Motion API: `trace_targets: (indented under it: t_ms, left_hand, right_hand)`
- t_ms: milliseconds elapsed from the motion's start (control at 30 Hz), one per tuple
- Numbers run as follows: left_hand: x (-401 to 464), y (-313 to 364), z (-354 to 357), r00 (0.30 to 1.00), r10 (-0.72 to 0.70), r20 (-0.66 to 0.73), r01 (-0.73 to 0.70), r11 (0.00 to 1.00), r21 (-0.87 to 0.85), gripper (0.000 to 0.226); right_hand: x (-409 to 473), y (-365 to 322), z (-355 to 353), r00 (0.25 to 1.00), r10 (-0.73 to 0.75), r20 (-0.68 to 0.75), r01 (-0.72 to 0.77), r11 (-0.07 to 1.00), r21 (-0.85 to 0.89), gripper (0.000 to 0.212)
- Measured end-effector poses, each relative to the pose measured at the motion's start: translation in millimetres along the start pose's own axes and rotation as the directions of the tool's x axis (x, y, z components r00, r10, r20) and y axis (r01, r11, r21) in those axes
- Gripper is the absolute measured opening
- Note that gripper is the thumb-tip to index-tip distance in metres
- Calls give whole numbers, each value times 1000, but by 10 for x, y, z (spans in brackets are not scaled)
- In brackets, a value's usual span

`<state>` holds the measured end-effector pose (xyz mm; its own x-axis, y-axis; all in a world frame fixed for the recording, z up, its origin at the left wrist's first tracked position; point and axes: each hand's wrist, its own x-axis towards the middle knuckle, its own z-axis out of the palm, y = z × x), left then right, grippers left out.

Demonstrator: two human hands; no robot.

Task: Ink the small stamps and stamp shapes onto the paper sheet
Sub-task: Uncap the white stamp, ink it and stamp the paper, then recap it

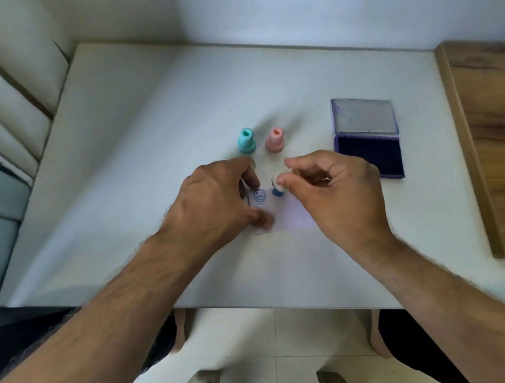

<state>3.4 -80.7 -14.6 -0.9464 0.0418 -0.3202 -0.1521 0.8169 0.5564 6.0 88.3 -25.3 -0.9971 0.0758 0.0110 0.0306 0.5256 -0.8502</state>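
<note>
A small paper sheet (290, 215) lies on the white table (151, 169), bearing one blue round smiley print (259, 196). My left hand (215, 203) rests on the sheet's left edge with fingers spread, pressing it flat. My right hand (330, 190) pinches a small white stamp with a blue inked base (277, 187), held upright at the sheet just right of the print. A teal stamp (246, 140) and a pink stamp (275, 140) stand upright behind the sheet. An open purple ink pad (370, 153) lies to the right, lid tipped back. A pale round object peeks from behind my left fingers.
A wooden board (491, 140) borders the table on the right. Walls close the back, and cushions (2, 106) sit at the left. The table's front edge runs just below my forearms, with tiled floor and a chair part beneath.
</note>
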Motion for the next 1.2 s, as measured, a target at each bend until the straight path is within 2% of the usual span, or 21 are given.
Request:
trace_targets:
  t_ms: [100,167,367,533,633,767,967,1200]
  left_hand:
    - [11,-25,-3,1000,-20,16,20,999,-28,44]
    - [30,-28,-26,999,-46,-2,45,995,-87,47]
    - [95,-35,-68,981,-106,-164,64,968,-244,26]
    - [139,-61,-47,955,-162,-247,93,959,-267,22]
    - [153,-90,-18,945,-182,-271,122,967,-224,25]
    - [166,-139,21,939,-192,-284,141,971,-191,29]
    - [167,-91,54,946,-153,-286,110,981,-160,42]
    - [156,-75,83,951,-80,-300,59,995,-78,32]
  right_hand:
    - [48,-30,-21,965,258,-45,-228,915,333,9]
    - [73,-49,-22,943,330,-44,-275,848,453,6]
    - [106,-44,11,914,404,-29,-326,776,540,5]
    - [164,25,20,878,479,-3,-364,671,645,4]
    - [171,79,14,883,466,55,-385,654,651,3]
    - [161,98,20,918,378,119,-364,686,630,5]
    - [157,53,5,942,313,118,-314,707,633,5]
    - [132,24,26,958,270,101,-271,724,634,8]
